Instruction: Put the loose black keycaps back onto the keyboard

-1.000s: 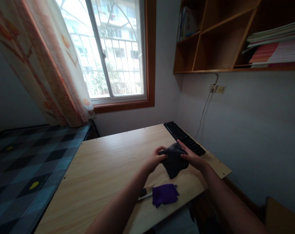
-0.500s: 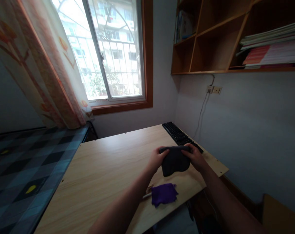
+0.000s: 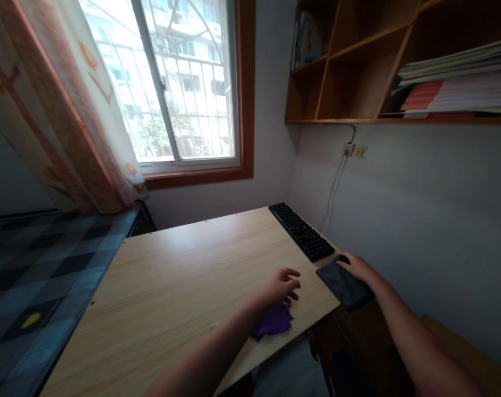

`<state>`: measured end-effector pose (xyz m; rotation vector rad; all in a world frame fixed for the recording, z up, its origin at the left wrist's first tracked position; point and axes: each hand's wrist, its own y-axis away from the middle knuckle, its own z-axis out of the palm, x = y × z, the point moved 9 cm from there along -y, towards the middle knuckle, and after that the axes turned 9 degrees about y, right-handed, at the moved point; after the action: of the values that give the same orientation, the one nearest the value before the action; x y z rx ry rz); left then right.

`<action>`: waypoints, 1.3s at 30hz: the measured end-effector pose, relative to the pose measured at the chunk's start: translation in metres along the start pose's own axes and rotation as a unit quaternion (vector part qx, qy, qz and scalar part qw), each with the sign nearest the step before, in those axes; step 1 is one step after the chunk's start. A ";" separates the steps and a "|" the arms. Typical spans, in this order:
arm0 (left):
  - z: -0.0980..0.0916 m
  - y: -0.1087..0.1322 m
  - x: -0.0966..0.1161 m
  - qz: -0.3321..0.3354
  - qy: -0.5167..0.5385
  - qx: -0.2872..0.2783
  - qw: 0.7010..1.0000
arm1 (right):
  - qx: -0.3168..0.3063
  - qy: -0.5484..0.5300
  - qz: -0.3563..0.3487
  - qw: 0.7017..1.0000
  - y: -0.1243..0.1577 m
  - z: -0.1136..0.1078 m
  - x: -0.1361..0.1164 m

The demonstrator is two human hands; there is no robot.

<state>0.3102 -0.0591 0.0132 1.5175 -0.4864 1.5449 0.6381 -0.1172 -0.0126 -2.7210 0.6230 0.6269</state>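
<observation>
A dark, flat, flexible mouse pad [image 3: 345, 285] lies at the right corner of the desk, its near end reaching past the edge. My right hand [image 3: 357, 268] is closed on the pad's far right edge, thumb on top. My left hand [image 3: 282, 285] is open and holds nothing, its fingers apart and slightly curled over the desk. Just below it is a crumpled purple cloth [image 3: 274, 321], partly hidden by my left hand and forearm. Beyond the pad, a black keyboard [image 3: 300, 229] runs along the desk's right side.
The wooden desk [image 3: 184, 270] stands by a window [image 3: 192, 99] and a wall. At left is a surface with a checked cover [image 3: 68, 259]. Shelves [image 3: 353, 82] with books hang above right. A cable [image 3: 332, 190] drops from the wall socket [image 3: 353, 150].
The mouse pad has gone from both hands in front of me to the desk's right corner. My left hand has let go and moved down near the purple cloth. The view has shifted slightly.
</observation>
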 end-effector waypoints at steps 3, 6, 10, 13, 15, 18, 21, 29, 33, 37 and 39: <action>-0.015 0.020 0.007 0.011 -0.113 -0.015 0.993 | 0.017 0.033 0.006 0.999 -0.006 0.001 0.021; -0.052 0.042 0.015 0.036 -0.206 0.037 0.977 | 0.052 0.039 0.014 0.998 -0.012 0.000 0.027; -0.126 0.085 0.028 0.084 -0.266 0.175 0.944 | 0.052 0.047 0.003 0.998 -0.014 0.010 0.025; -0.168 0.126 0.026 0.086 -0.328 0.261 0.904 | 0.046 0.134 0.003 0.990 -0.008 0.013 0.022; -0.179 0.147 0.014 0.050 -0.382 0.282 0.878 | 0.076 0.200 0.007 0.977 -0.002 0.004 0.016; -0.171 0.168 -0.004 0.021 -0.476 0.294 0.829 | 0.146 0.219 -0.005 0.965 0.012 -0.016 -0.015; -0.144 0.173 -0.014 0.063 -0.556 0.289 0.777 | 0.152 0.119 -0.120 0.974 0.038 -0.015 -0.086; -0.084 0.147 -0.056 0.088 -0.651 0.197 0.728 | -0.196 -0.079 -0.415 0.885 0.174 0.095 -0.274; -0.088 0.150 -0.067 0.057 -0.646 0.186 0.739 | -0.206 -0.112 -0.425 0.874 0.174 0.101 -0.265; -0.102 0.165 -0.069 0.077 -0.644 0.180 0.739 | -0.186 -0.139 -0.405 0.884 0.152 0.097 -0.247; -0.107 0.170 -0.072 0.092 -0.647 0.177 0.736 | -0.173 -0.146 -0.405 0.886 0.147 0.096 -0.250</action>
<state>0.1015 -0.0870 -0.0215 2.8114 -1.1638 0.4233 0.3325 -0.1238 -0.0037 -2.7341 -0.7429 0.9277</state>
